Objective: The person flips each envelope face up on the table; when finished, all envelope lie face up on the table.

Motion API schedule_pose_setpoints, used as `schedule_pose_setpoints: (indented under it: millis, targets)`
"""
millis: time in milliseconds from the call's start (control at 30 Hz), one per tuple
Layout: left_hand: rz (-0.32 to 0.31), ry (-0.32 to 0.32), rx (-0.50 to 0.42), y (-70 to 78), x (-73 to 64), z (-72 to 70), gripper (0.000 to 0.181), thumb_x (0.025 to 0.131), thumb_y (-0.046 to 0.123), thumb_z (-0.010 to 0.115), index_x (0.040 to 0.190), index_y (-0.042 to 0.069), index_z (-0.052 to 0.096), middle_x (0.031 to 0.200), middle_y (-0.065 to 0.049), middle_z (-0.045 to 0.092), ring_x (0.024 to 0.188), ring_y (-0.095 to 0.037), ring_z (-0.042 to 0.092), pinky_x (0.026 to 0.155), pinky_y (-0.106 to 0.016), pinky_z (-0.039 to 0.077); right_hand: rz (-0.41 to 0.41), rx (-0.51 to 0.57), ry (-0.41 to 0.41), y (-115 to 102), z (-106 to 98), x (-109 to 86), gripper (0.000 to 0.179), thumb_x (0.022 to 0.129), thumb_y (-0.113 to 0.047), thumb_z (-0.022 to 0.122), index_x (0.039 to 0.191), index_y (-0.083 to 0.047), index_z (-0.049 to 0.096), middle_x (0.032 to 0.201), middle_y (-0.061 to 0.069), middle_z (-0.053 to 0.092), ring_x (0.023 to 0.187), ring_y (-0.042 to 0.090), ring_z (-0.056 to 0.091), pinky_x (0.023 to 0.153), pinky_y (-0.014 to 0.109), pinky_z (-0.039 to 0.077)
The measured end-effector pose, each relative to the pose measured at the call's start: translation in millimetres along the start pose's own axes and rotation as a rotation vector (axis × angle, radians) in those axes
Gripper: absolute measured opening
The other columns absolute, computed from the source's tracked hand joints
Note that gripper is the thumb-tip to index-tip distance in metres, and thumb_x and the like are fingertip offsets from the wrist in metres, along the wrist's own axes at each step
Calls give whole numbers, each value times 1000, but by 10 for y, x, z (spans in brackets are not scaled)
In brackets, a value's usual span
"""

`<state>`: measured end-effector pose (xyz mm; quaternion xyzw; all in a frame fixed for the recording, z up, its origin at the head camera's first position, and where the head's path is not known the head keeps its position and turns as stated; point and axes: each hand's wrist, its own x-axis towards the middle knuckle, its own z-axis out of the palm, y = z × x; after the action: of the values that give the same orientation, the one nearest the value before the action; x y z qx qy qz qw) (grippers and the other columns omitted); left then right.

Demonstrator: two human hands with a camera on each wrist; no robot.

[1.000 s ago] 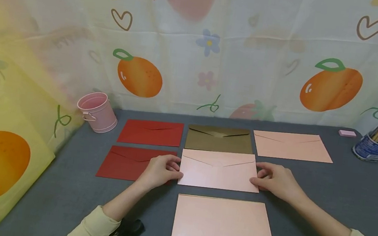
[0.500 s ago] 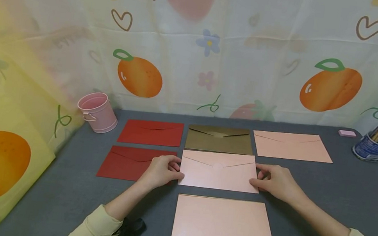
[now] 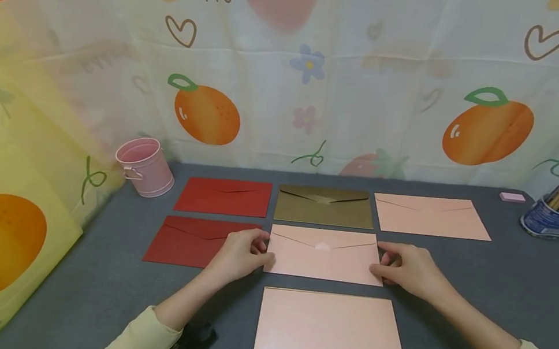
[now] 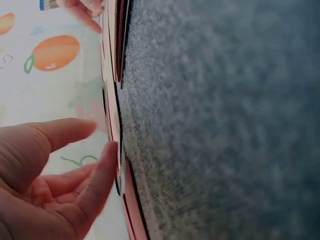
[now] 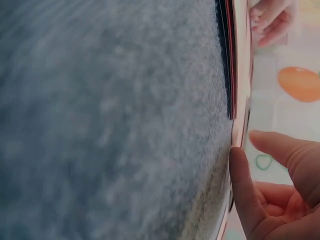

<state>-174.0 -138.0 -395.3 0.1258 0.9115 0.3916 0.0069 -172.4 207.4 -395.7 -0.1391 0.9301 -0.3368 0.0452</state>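
Observation:
A pale pink envelope (image 3: 320,266) lies flap side up in the middle of the table, a light round patch at its flap tip. My left hand (image 3: 240,254) holds its left edge, the thumb over the near corner. At the opposite edge my right hand (image 3: 407,266) grips it the same way. In the left wrist view a fingertip (image 4: 111,150) meets the envelope's edge; in the right wrist view another fingertip (image 5: 237,155) does too. Closest to me sits a pink stack (image 3: 333,332), with dark and red layers beneath in the wrist views.
Beyond lie a red envelope (image 3: 224,197), an olive envelope (image 3: 324,209) and a peach envelope (image 3: 431,216). Another red envelope (image 3: 184,241) is partly behind my left hand. A pink bucket (image 3: 145,167), a pencil cup (image 3: 552,217) and an eraser (image 3: 512,197) stand farther back.
The pink envelope's far edge has come down and toward me, opening a gap to the olive envelope. Both hands stay at its sides, the left thumb slightly farther right.

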Motion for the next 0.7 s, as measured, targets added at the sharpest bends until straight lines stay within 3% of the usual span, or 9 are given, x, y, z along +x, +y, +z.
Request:
schedule_pose_setpoints:
  millis: [167,267,367,433,567,700]
  targets:
    - [152,80,24,73,-69,-31,30,85,11,74,112,1,69,89,-6,65,73,-13,61,64,-31,52,-17,-8,92,-14,-78,-65,54,87,-28,75,129,2,59,87,-1,65,72,14,62,58,28,45]
    - [211,119,-18,139,-124,-45,31,86,12,74,116,4,69,98,-5,67,85,-17,64,73,-38,53,-27,-6,136,-37,-126,-123,56,89,-34,73,134,-5,57,102,3,67,87,18,64,66,34,50]
    - [249,111,-52,193,-197,-51,36,87,16,74,122,9,67,109,-2,68,98,-19,63,75,-43,52,-73,22,165,-64,-143,-188,58,90,-34,72,138,-9,54,115,7,65,98,24,63,77,41,55]
    - [286,72,-56,214,-254,-51,40,88,19,73,126,12,64,116,-1,67,105,-20,62,79,-43,53,-134,32,178,-77,-133,-237,58,90,-31,72,140,-10,52,122,9,63,102,26,63,82,45,54]
    - [350,-82,-9,214,-356,-41,53,90,29,72,137,14,55,133,0,58,119,-17,55,92,-43,50,-288,-37,173,-71,-85,-348,63,88,-28,74,143,-12,49,132,8,56,111,29,60,86,49,52]
    - [348,-260,62,207,-440,-40,68,91,46,66,147,17,42,147,7,44,134,-11,40,105,-44,40,-344,-127,84,-54,-42,-461,71,88,-39,72,148,-17,42,142,4,47,126,27,48,94,52,46]
